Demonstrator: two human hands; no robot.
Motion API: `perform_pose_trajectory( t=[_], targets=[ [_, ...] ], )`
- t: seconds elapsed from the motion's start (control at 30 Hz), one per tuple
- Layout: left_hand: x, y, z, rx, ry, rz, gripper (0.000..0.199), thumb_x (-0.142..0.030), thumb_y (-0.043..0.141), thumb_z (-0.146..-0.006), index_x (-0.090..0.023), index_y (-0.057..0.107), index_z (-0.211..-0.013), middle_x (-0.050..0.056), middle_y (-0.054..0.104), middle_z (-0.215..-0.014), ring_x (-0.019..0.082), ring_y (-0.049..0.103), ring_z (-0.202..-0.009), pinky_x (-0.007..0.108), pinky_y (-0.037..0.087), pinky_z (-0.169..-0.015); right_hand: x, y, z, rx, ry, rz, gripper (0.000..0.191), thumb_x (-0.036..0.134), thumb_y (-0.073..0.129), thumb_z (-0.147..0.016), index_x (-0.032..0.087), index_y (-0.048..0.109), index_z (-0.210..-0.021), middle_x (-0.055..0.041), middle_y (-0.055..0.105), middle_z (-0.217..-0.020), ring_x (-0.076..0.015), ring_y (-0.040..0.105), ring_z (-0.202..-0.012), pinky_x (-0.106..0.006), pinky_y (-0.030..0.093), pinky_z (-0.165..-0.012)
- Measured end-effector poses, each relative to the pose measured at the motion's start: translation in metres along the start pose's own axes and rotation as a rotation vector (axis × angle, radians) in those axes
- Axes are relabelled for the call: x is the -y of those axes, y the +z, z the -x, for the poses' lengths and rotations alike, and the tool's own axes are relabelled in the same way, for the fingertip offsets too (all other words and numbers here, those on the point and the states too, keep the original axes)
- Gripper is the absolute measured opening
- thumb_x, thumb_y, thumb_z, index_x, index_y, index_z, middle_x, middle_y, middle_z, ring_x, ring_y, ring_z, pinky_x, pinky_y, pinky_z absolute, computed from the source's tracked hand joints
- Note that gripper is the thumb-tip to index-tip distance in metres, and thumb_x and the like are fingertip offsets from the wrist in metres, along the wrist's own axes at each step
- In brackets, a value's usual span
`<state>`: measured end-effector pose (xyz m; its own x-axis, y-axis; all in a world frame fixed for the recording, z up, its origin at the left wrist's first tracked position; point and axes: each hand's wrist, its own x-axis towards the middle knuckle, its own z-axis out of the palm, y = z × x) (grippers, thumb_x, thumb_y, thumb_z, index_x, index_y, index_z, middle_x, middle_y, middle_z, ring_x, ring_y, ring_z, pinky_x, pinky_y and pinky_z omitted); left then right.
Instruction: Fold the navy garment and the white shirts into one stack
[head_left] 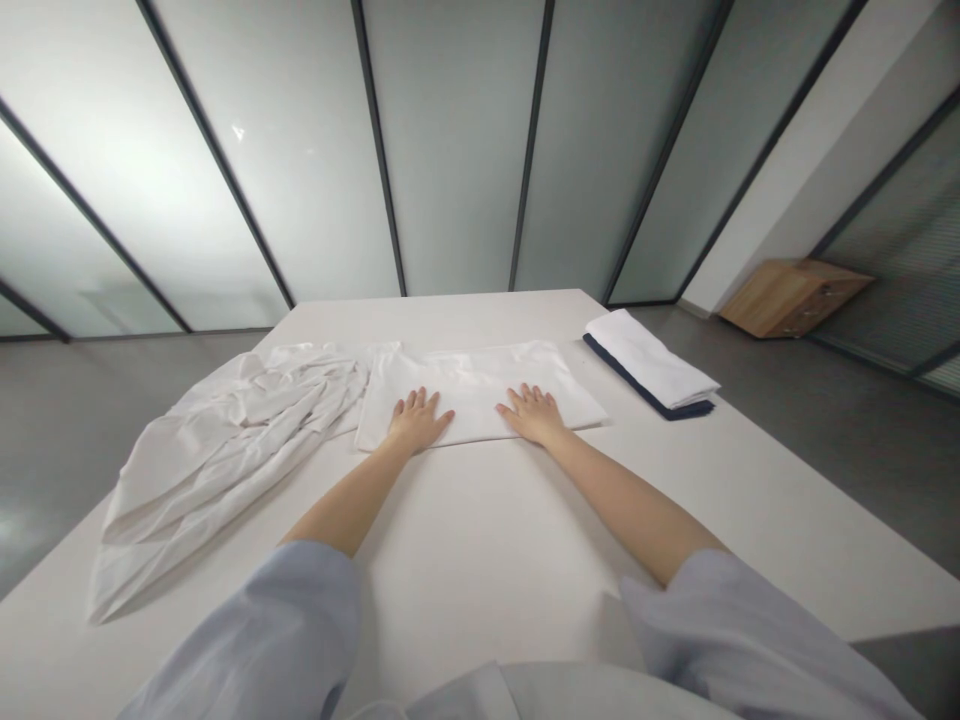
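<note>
A folded white cloth (480,385) lies flat in front of me on the table. My left hand (417,420) rests palm down on its near left part, fingers spread. On the near right part my right hand (534,414) also lies flat, its fingers apart. Both hands touch the cloth without gripping it. Left of it, a crumpled white cloth (240,440) is heaped and reaches the table's left edge; whether the two cloths are joined I cannot tell.
The white table (480,560) stretches from me toward frosted glass panels (457,150). At its right edge lies a folded white cloth (651,358) on top of a dark navy cloth (660,405). A wooden cabinet (787,297) stands on the floor at the far right.
</note>
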<state>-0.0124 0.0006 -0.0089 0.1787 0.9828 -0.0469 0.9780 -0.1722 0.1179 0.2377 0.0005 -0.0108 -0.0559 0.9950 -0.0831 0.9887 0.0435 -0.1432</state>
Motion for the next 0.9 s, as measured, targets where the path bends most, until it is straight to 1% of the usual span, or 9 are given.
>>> perform_pose_trajectory(
  t=[0.13,0.23,0.33,0.4,0.5,0.57,0.7,0.8,0.9],
  targets=[
    [0.027,-0.002,0.009,-0.043,-0.103,-0.054,0.073,-0.061,0.024,-0.091,-0.015,0.031,-0.148,0.017,0.022,-0.155,0.032,0.017,-0.144,0.048,0.014,-0.114,-0.053,-0.005,0.004,-0.013,0.124,0.026,0.067,0.057,0.023,-0.095,0.019,0.029,-0.149,-0.0131,0.02,-0.157,-0.0297,0.017,-0.143,-0.049,0.014,-0.113],
    [0.034,0.0,0.016,-0.081,-0.151,-0.074,0.075,-0.062,0.027,-0.09,-0.014,0.034,-0.147,0.018,0.025,-0.154,0.035,0.017,-0.143,0.051,0.012,-0.113,-0.077,-0.003,0.008,-0.051,0.135,0.043,0.066,0.056,0.023,-0.095,0.018,0.03,-0.148,-0.0125,0.02,-0.157,-0.0281,0.017,-0.143,-0.049,0.014,-0.113],
    [0.028,-0.002,0.024,-0.1,-0.139,-0.107,0.076,-0.063,0.028,-0.089,-0.012,0.037,-0.145,0.021,0.029,-0.152,0.038,0.024,-0.14,0.054,0.015,-0.111,-0.087,0.0,0.005,-0.062,0.113,0.057,0.065,0.056,0.023,-0.095,0.019,0.032,-0.148,-0.0119,0.021,-0.156,-0.0284,0.018,-0.143,-0.051,0.015,-0.113],
    [0.022,-0.01,0.027,-0.107,-0.106,-0.164,0.077,-0.064,0.029,-0.088,-0.01,0.042,-0.142,0.024,0.039,-0.145,0.039,0.033,-0.135,0.055,0.017,-0.11,-0.092,-0.001,-0.001,-0.06,0.086,0.072,0.064,0.056,0.025,-0.094,0.02,0.033,-0.147,-0.0116,0.023,-0.156,-0.0285,0.019,-0.142,-0.051,0.015,-0.112],
    [0.016,-0.024,0.026,-0.028,-0.019,-0.217,0.077,-0.07,0.036,-0.083,-0.011,0.055,-0.129,0.023,0.058,-0.125,0.038,0.048,-0.122,0.056,0.018,-0.108,-0.099,-0.007,-0.014,-0.07,0.092,0.095,0.064,0.058,0.029,-0.093,0.019,0.039,-0.143,-0.0139,0.026,-0.155,-0.0314,0.021,-0.141,-0.053,0.015,-0.111],
    [0.015,-0.029,0.022,0.008,0.086,-0.203,0.074,-0.071,0.043,-0.079,-0.015,0.058,-0.126,0.019,0.061,-0.121,0.036,0.05,-0.12,0.054,0.017,-0.109,-0.103,-0.013,-0.023,-0.11,0.149,0.116,0.068,0.061,0.033,-0.091,0.014,0.042,-0.141,-0.0187,0.029,-0.152,-0.035,0.021,-0.14,-0.054,0.015,-0.11],
    [0.015,-0.016,0.014,-0.051,0.339,-0.139,0.067,-0.062,0.037,-0.087,-0.022,0.042,-0.141,0.013,0.041,-0.147,0.031,0.032,-0.137,0.046,0.013,-0.114,-0.094,-0.022,-0.036,-0.256,0.246,0.174,0.063,0.051,0.044,-0.091,0.009,0.043,-0.138,-0.0238,0.034,-0.148,-0.0383,0.022,-0.139,-0.054,0.015,-0.11],
    [0.01,-0.001,0.009,-0.004,0.31,-0.097,0.068,-0.061,0.026,-0.091,-0.024,0.031,-0.148,0.011,0.025,-0.156,0.03,0.022,-0.142,0.046,0.016,-0.113,-0.065,-0.022,-0.039,-0.321,0.178,0.2,0.054,0.037,0.046,-0.091,0.011,0.043,-0.138,-0.0207,0.037,-0.147,-0.0363,0.024,-0.138,-0.053,0.013,-0.11],
    [-0.002,0.004,0.001,0.035,0.222,-0.082,0.072,-0.064,0.023,-0.09,-0.024,0.027,-0.149,0.012,0.019,-0.158,0.032,0.017,-0.144,0.049,0.016,-0.113,-0.021,-0.014,-0.033,-0.284,0.035,0.157,0.054,0.039,0.041,-0.092,0.014,0.042,-0.14,-0.0178,0.038,-0.146,-0.0327,0.029,-0.136,-0.051,0.012,-0.112]
  ],
)
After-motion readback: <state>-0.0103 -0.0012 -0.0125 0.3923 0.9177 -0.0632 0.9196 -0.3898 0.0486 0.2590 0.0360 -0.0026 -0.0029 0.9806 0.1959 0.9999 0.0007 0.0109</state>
